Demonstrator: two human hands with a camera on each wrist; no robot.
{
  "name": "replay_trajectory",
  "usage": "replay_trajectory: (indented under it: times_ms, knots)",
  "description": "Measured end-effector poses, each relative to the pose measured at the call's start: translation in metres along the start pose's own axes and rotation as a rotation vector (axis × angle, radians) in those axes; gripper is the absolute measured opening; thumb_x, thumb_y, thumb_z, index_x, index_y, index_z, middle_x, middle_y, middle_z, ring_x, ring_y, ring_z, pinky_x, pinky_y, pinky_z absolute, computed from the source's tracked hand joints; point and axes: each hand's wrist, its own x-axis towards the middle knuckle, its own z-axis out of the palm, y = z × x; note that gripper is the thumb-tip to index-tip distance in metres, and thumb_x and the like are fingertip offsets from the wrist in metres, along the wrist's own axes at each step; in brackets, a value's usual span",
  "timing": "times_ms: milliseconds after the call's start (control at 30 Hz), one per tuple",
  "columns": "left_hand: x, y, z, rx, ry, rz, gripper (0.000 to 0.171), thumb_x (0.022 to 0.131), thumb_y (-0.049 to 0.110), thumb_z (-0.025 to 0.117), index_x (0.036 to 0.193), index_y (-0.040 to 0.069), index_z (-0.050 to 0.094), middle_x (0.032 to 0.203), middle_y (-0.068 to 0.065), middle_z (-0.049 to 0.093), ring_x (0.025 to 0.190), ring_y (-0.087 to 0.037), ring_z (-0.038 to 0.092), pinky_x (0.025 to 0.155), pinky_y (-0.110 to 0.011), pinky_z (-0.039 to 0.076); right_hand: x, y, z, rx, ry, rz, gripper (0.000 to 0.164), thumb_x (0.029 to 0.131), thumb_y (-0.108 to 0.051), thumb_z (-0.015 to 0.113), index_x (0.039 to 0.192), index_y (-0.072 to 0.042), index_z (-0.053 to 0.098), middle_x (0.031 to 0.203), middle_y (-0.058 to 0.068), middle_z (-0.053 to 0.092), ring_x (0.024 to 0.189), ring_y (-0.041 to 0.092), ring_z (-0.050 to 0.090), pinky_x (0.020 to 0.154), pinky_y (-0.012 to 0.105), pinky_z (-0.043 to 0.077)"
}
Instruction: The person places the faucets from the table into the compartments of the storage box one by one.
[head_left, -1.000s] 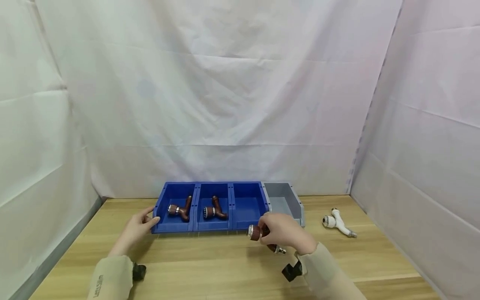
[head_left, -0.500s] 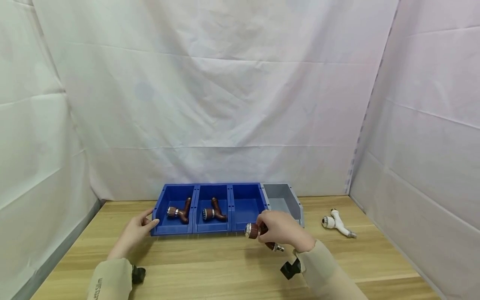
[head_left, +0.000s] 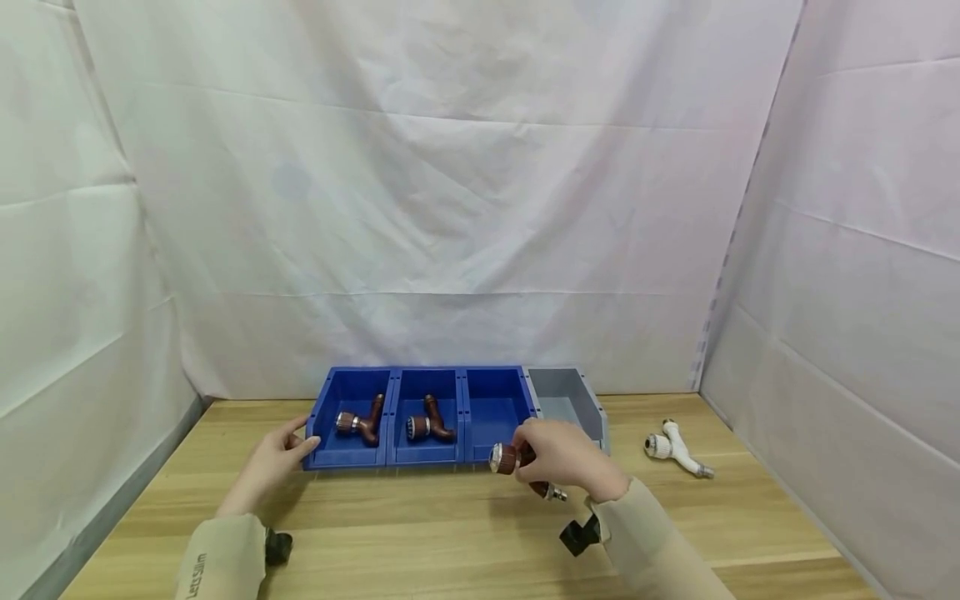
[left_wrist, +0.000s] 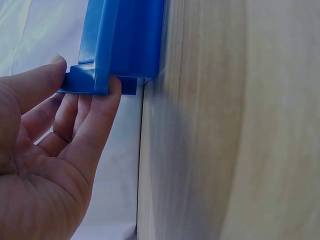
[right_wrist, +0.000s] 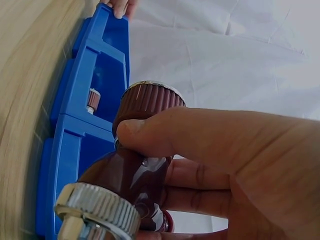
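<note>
My right hand [head_left: 562, 454] grips a brown tap [right_wrist: 127, 172] by its body, thumb below the ribbed knob. The tap has silvery metal at its knob and at its threaded end, and is held in front of the third blue bin [head_left: 495, 417]. My left hand [head_left: 273, 458] pinches the outer wall of the leftmost blue bin [left_wrist: 102, 50] between thumb and fingers. A brown tap [head_left: 363, 423] lies in that leftmost bin. Another brown tap [head_left: 431, 423] lies in the second blue bin [head_left: 423, 454].
A grey bin [head_left: 562, 408] adjoins the blue row on its right. Farther right, a white tap [head_left: 678, 450] lies on the wooden table [head_left: 420, 542]. White cloth [head_left: 450, 208] hangs behind the bins and along both sides.
The right hand and its brown tap have shifted slightly left and up. The left hand keeps its place on the bin, and the bins and other taps stay put.
</note>
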Motion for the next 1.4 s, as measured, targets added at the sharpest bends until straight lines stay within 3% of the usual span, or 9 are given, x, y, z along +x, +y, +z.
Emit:
replay_trajectory:
  times_ms: [533, 1033, 1400]
  knots:
    - [0.002, -0.002, 0.0, -0.005, 0.012, -0.016, 0.06, 0.099, 0.024, 0.058, 0.143, -0.01, 0.036, 0.078, -0.008, 0.055, 0.064, -0.019, 0.05, 0.056, -0.029, 0.042, 0.011, 0.001, -0.005, 0.002, -0.002, 0.005, 0.012, 0.08, -0.019, 0.075, 0.088, -0.019, 0.065, 0.076, -0.011, 0.054, 0.065, 0.009, 0.05, 0.061, 0.03, 0.043]
    - [0.004, 0.005, 0.0, 0.034, 0.026, 0.032, 0.059, 0.099, 0.022, 0.058, 0.143, -0.01, 0.037, 0.076, -0.007, 0.052, 0.064, -0.019, 0.047, 0.055, -0.03, 0.039, 0.017, 0.003, -0.001, 0.014, 0.005, 0.029, 0.014, 0.081, -0.019, 0.075, 0.093, -0.017, 0.067, 0.082, -0.009, 0.054, 0.067, 0.01, 0.05, 0.061, 0.033, 0.043]
    - [-0.001, -0.001, 0.002, 0.005, 0.025, 0.037, 0.057, 0.097, 0.017, 0.06, 0.141, -0.011, 0.038, 0.076, -0.007, 0.054, 0.064, -0.018, 0.049, 0.057, -0.028, 0.042, 0.021, 0.006, 0.001, 0.045, 0.013, 0.036, 0.017, 0.081, -0.021, 0.076, 0.095, -0.017, 0.068, 0.08, -0.011, 0.058, 0.067, 0.007, 0.053, 0.064, 0.031, 0.046]
